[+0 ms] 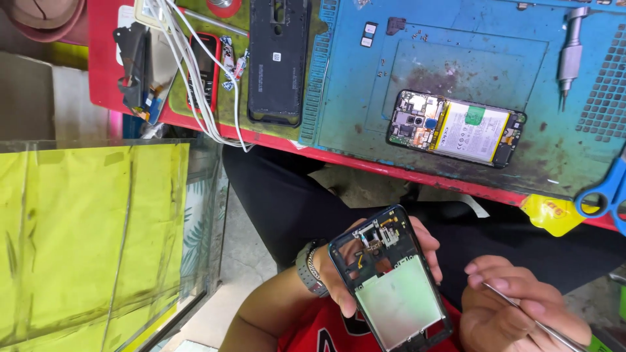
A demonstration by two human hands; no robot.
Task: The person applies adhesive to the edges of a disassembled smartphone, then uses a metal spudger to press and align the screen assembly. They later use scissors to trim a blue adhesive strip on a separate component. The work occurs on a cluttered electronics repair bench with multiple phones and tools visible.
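My left hand [339, 274] holds a bare phone frame [390, 280] over my lap; its inside faces up, with a pale green panel and small parts at its top end. A grey wristband sits on that wrist. My right hand [515, 313] grips thin metal tweezers [541, 326], their tip just right of the frame. On the blue work mat [495, 52] above lies an opened phone [455, 128] with its circuit board and white battery exposed.
A black phone back cover [277, 58] and a small red phone [203, 68] with white cables lie on the red table. A metal screwdriver [571, 52], blue scissors [603, 192] and a yellow pick [553, 214] are at right. A glass case with yellow lining [91, 234] stands left.
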